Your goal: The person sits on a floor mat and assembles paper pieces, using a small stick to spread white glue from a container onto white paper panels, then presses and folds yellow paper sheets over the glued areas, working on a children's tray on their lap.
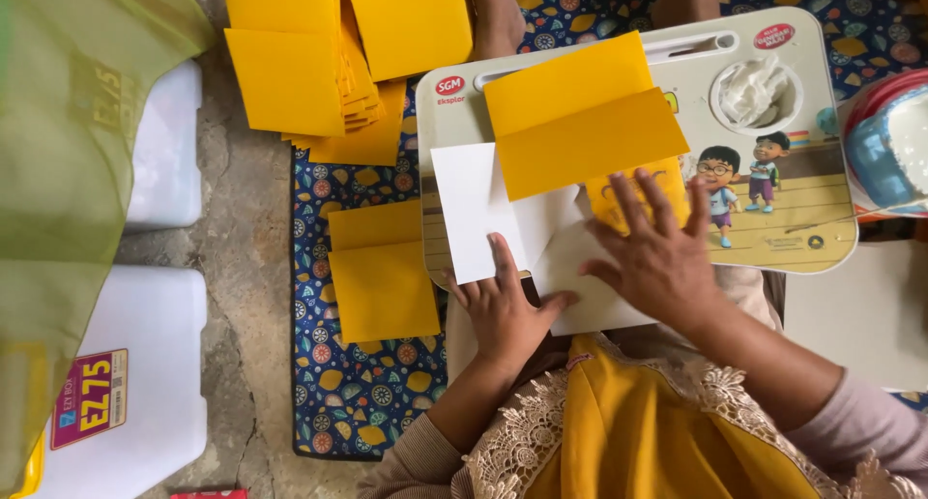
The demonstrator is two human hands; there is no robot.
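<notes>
A small lap table (pixel 773 238) with cartoon figures printed on it lies in front of me. On it rests a yellow folded paper (pixel 580 122) over white sheets (pixel 474 209). My left hand (pixel 505 310) presses flat on the white paper near the table's front edge. My right hand (pixel 657 252) lies with fingers spread on the white paper and on a yellow piece (pixel 609 194) beside it. Neither hand grips anything.
A stack of yellow folded papers (pixel 319 64) lies at the top left, and another pair (pixel 382 272) sits on the patterned mat (pixel 358 393). White plastic containers (pixel 145 364) stand at left. A crumpled tissue (pixel 759 91) fills the table's cup hole. A red and blue bowl (pixel 889 141) is at right.
</notes>
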